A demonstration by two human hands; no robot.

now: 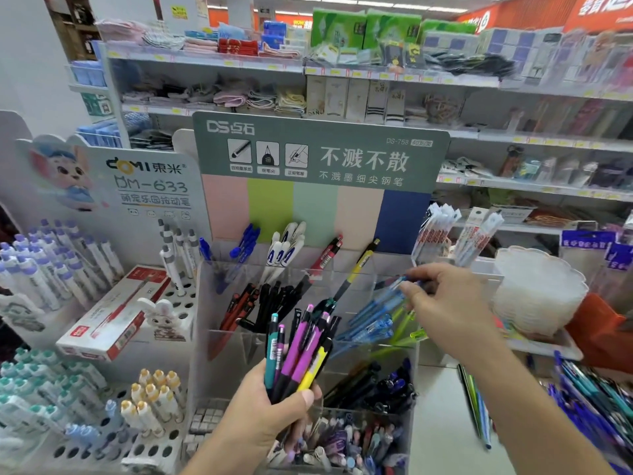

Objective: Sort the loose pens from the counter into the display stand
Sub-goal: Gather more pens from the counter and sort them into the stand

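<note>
My left hand (274, 409) grips a bundle of pens (301, 351) with purple, teal, yellow and black barrels, held upright in front of the clear acrylic display stand (226, 365). My right hand (445, 303) reaches over the stand's right middle compartment and pinches a blue pen (399, 284) by its end, above several blue pens (370, 323) and green pens (407, 332) lying there. Other compartments hold red, black and dark blue pens. Loose pens (596, 402) lie on the counter at the right.
A green-headed backing card (318, 156) rises behind the stand. White racks of pens (61, 409) and a red and white pen box (116, 313) stand to the left. A stack of white plastic dishes (537, 296) sits right of the stand. Store shelves fill the background.
</note>
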